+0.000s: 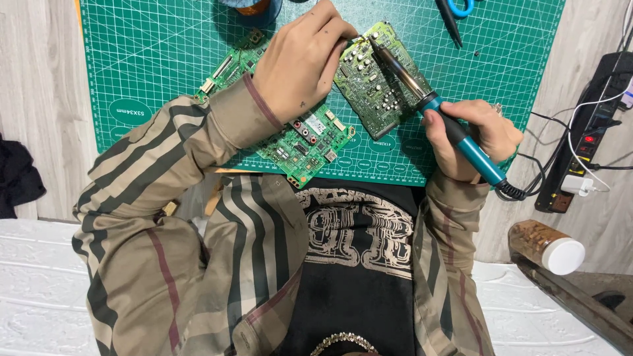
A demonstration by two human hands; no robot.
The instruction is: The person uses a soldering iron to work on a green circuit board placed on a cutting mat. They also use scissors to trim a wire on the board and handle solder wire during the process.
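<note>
Soldering iron (455, 132) gripped right hand (471, 135); left hand (300, 62) steadies circuit board (372, 79).

Matt green rubbery cutting mat (165, 59), printed with a pale grid. Pale wood-grain worktop (39, 99), dull finish. Soldering iron (455, 128): smooth teal plastic grip, dark metal shaft. Glossy green circuit board (372, 82), speckled with shiny solder points. Soft woven striped cloth sleeve (165, 151). Clear jar (544, 247) with smooth white plastic cap.
</note>
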